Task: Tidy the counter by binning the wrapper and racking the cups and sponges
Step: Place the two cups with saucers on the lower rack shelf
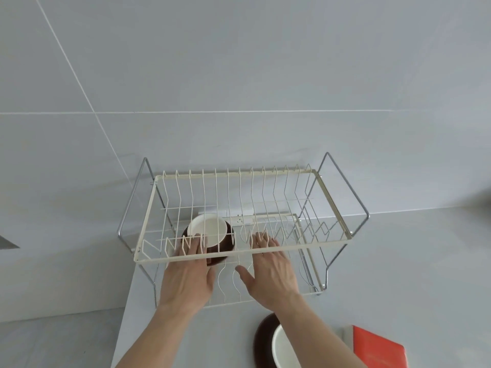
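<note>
While the left hand (186, 277) touches the round brown cup (208, 228) straight-fingered — the right hand (269, 274) splays its fingers.

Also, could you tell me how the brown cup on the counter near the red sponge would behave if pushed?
The brown cup looks glazed and rigid, so it is probably smooth, a bit slippery, and breakable if knocked. It seems to stand mouth up and wide, so a push should slide it on the counter rather than tip it.

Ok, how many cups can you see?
2. One cup in the rack's lower tier, at the left hand; the other cup on the counter, partly hidden by the right forearm.
</note>
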### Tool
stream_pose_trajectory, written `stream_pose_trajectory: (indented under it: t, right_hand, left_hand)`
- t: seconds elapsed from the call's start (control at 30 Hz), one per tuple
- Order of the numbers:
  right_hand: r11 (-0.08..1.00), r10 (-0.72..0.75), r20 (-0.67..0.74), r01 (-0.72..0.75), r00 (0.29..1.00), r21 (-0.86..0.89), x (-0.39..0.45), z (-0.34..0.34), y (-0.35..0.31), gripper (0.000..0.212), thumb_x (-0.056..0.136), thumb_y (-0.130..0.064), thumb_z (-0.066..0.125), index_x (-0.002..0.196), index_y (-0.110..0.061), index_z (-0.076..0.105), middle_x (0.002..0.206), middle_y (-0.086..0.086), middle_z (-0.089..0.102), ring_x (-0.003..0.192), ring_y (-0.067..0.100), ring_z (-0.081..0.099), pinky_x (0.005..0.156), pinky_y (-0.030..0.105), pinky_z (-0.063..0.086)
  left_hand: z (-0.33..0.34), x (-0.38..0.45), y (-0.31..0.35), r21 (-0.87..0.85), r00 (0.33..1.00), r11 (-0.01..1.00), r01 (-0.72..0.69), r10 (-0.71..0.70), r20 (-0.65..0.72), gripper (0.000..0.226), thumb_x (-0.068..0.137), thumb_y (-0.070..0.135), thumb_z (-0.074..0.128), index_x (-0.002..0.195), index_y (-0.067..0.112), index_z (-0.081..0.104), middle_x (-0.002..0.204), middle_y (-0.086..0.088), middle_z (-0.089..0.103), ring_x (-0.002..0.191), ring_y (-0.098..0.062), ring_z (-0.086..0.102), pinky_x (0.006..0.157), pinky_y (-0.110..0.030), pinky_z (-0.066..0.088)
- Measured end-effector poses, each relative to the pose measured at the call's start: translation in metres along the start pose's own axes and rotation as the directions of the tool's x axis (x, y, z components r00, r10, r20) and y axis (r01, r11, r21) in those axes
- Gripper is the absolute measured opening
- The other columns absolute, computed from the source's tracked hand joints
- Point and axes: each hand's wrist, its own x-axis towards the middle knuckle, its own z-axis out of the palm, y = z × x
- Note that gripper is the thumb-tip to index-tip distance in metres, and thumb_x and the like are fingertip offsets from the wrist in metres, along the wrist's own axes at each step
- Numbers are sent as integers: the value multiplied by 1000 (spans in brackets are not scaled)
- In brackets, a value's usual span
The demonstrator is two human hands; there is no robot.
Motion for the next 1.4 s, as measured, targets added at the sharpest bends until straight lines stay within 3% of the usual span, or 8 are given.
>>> stream_pose_trajectory:
  t: [0.13, 0.23, 0.3, 0.53, 0.7, 1.03, 1.23, 1.4]
  right_hand:
    - [1000, 24, -16, -24, 1000, -10, -33, -8, 8, 76, 91, -58, 48, 146, -6, 37, 150, 12, 45, 143, 28, 35, 120, 38, 24]
    - [999, 44, 5, -43, 999, -21, -58, -12, 16, 77, 93, -57, 47, 149, -6, 35, 156, 12, 37, 147, 27, 28, 121, 36, 15]
    - [998, 65, 22, -65, 998, -17, -74, -14, 23, 77, 94, -57, 47, 150, -7, 33, 158, 12, 33, 148, 26, 26, 120, 35, 13]
    - [980, 195, 26, -196, 980, 25, -124, -12, 43, 69, 89, -53, 55, 140, -7, 50, 146, 11, 52, 136, 27, 47, 113, 36, 31]
    - [940, 302, 105, -315, 947, 130, -149, -8, 55, 71, 92, -55, 49, 146, -11, 37, 153, 6, 41, 142, 24, 36, 116, 33, 30]
    - [783, 453, 380, -564, 806, 262, -170, -1, 63, 69, 92, -55, 50, 145, -15, 33, 138, 2, 49, 122, 24, 51, 93, 34, 45]
    - [686, 499, 475, -665, 725, 295, -175, 11, 68, 48, 86, -57, 52, 111, -17, 51, 110, 0, 59, 101, 22, 57, 85, 37, 49]
    - [679, 507, 472, -671, 722, 298, -171, 10, 74, 31, 86, -49, 55, 92, -19, 50, 98, 0, 59, 89, 21, 56, 71, 30, 42]
  left_hand:
    - [1, -27, 16, 28, 997, 997, -68, 69, -42, 76, 84, 42, 65, 147, 8, 41, 147, -10, 50, 136, -27, 47, 113, -39, 38]
    - [5, -46, 27, -1, 998, 998, -58, 58, -6, 74, 89, 44, 58, 150, 9, 36, 154, -7, 42, 143, -22, 37, 117, -35, 23]
    - [7, -57, 37, -15, 998, 998, -54, 54, 20, 74, 89, 44, 57, 150, 9, 35, 154, -7, 41, 144, -22, 35, 118, -34, 24]
    - [22, -98, 64, -79, 994, 995, -55, 62, 89, 72, 88, 46, 59, 148, 10, 40, 150, -5, 47, 140, -22, 42, 115, -34, 28]
    - [33, -117, 81, -212, 985, 977, 5, 33, 172, 73, 96, 54, 38, 156, 18, 17, 162, 2, 23, 150, -16, 18, 121, -30, 17]
    - [50, -132, 104, -403, 914, 888, 223, -46, 404, 81, 91, 66, 37, 155, 21, 17, 159, 4, 27, 144, -16, 29, 113, -35, 35]
    - [62, -131, 112, -428, 815, 820, 380, -78, 574, 81, 92, 61, 42, 154, 14, 22, 157, -5, 33, 142, -20, 35, 113, -36, 32]
    - [73, -127, 108, -405, 770, 780, 477, -148, 621, 87, 69, 73, 40, 129, 11, 52, 127, -4, 63, 117, -23, 57, 99, -42, 48]
